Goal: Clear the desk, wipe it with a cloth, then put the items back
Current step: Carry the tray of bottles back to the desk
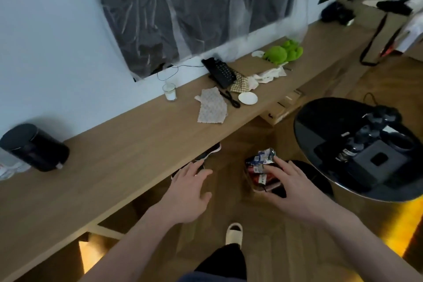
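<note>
a: wooden desk (119, 162), long plank, its long axis running from near left to far right along the wall. both hands hang off its near edge, over the floor.

b: and the hands?

a: left hand (190, 192) is spread, fingers straight, holding nothing, just past the desk's edge. right hand (290, 188) is also spread, fingers resting on or hovering just over a box of crinkly snack packets (261, 167) low down by the floor; i can't tell if it touches.

b: so what's left on the desk?

a: near left, a smooth black cylinder (34, 146), lying tilted. further along, a small glass candle (169, 92) by the wall, then a patterned cloth (211, 107), flat and limp, a black telephone (219, 73) with its coiled handset cord, a white round dish (248, 98), crumpled pale fabric (270, 74), and a fuzzy green plush toy (283, 51) at the far end.

b: which hand goes for what?

a: my guess: clearing isn't done. the desk items lie up and left of both hands, and the left hand is the nearer one. the cloth lies far and slightly right of it.

b: and on the right?

a: a glossy black round table (320, 126) holding dark gear, near the right hand.
</note>
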Action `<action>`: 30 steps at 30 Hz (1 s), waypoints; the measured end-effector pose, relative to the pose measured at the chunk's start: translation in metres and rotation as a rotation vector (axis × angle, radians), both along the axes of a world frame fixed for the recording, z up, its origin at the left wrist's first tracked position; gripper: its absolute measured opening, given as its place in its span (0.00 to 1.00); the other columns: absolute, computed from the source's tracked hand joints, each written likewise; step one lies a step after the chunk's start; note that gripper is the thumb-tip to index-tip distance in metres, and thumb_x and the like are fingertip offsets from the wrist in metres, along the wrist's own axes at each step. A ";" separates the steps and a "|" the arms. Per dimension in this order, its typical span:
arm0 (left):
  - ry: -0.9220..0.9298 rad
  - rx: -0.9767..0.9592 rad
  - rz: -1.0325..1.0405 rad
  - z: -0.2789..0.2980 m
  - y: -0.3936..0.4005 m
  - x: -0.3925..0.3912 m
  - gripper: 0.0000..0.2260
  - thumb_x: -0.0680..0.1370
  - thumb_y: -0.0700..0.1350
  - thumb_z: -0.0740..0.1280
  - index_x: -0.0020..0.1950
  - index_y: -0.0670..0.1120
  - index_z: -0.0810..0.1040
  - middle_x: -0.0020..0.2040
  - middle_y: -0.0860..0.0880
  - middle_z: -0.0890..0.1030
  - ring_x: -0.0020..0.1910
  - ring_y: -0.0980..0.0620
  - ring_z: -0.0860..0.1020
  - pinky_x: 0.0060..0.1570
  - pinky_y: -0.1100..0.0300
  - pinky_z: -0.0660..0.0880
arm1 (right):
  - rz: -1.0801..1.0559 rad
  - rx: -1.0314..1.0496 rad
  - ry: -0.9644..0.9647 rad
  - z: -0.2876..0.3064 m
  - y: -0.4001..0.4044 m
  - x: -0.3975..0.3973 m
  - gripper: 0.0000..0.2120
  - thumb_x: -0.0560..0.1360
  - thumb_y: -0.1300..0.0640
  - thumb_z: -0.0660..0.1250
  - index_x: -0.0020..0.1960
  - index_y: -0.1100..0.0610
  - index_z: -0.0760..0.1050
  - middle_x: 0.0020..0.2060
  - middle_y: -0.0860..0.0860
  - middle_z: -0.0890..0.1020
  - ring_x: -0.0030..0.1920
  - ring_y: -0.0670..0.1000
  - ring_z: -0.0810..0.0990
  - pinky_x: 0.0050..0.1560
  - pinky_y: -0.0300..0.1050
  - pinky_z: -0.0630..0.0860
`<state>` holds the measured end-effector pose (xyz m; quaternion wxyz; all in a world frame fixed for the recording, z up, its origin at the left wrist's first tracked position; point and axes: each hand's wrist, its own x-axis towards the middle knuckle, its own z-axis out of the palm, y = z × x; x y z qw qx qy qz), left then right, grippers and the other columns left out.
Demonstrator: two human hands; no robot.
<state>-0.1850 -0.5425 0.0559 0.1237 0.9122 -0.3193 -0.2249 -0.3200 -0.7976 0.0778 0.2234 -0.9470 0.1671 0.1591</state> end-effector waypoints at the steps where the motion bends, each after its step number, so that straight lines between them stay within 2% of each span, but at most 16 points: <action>1: -0.013 0.001 -0.027 0.000 -0.014 0.002 0.27 0.83 0.55 0.64 0.80 0.59 0.59 0.84 0.53 0.48 0.83 0.47 0.47 0.81 0.45 0.49 | -0.019 0.000 -0.001 0.001 -0.011 -0.006 0.35 0.80 0.36 0.63 0.82 0.40 0.52 0.83 0.43 0.45 0.83 0.53 0.41 0.83 0.55 0.49; 10: 0.001 0.022 -0.205 -0.014 -0.172 0.010 0.29 0.83 0.56 0.63 0.82 0.57 0.56 0.84 0.53 0.45 0.83 0.47 0.43 0.82 0.44 0.46 | -0.147 -0.016 0.017 -0.005 -0.142 -0.035 0.36 0.79 0.36 0.65 0.82 0.39 0.52 0.83 0.42 0.45 0.83 0.53 0.41 0.82 0.53 0.49; 19: 0.085 0.027 -0.167 -0.030 -0.298 0.034 0.28 0.83 0.55 0.62 0.82 0.57 0.56 0.84 0.53 0.47 0.83 0.47 0.44 0.82 0.46 0.46 | -0.158 0.033 -0.005 -0.001 -0.278 0.001 0.34 0.80 0.37 0.65 0.81 0.39 0.56 0.83 0.41 0.48 0.83 0.51 0.46 0.82 0.54 0.55; 22: 0.091 0.055 -0.207 -0.037 -0.342 0.040 0.28 0.83 0.56 0.62 0.82 0.57 0.56 0.84 0.52 0.47 0.83 0.46 0.45 0.81 0.46 0.46 | -0.199 0.032 -0.013 -0.003 -0.321 -0.007 0.33 0.79 0.36 0.65 0.81 0.39 0.57 0.82 0.40 0.49 0.83 0.50 0.47 0.80 0.53 0.60; 27: 0.100 0.013 -0.233 -0.033 -0.405 0.034 0.27 0.84 0.55 0.62 0.81 0.57 0.57 0.84 0.53 0.48 0.83 0.47 0.45 0.82 0.46 0.48 | -0.244 0.051 -0.028 -0.010 -0.391 -0.036 0.34 0.77 0.33 0.64 0.80 0.37 0.58 0.81 0.35 0.49 0.82 0.50 0.51 0.79 0.56 0.63; 30: 0.105 -0.006 -0.218 -0.035 -0.433 0.029 0.27 0.84 0.55 0.62 0.81 0.57 0.58 0.84 0.52 0.50 0.83 0.48 0.47 0.81 0.48 0.48 | -0.255 0.063 -0.039 -0.012 -0.431 -0.044 0.33 0.78 0.35 0.65 0.80 0.38 0.59 0.81 0.35 0.50 0.82 0.49 0.54 0.78 0.55 0.64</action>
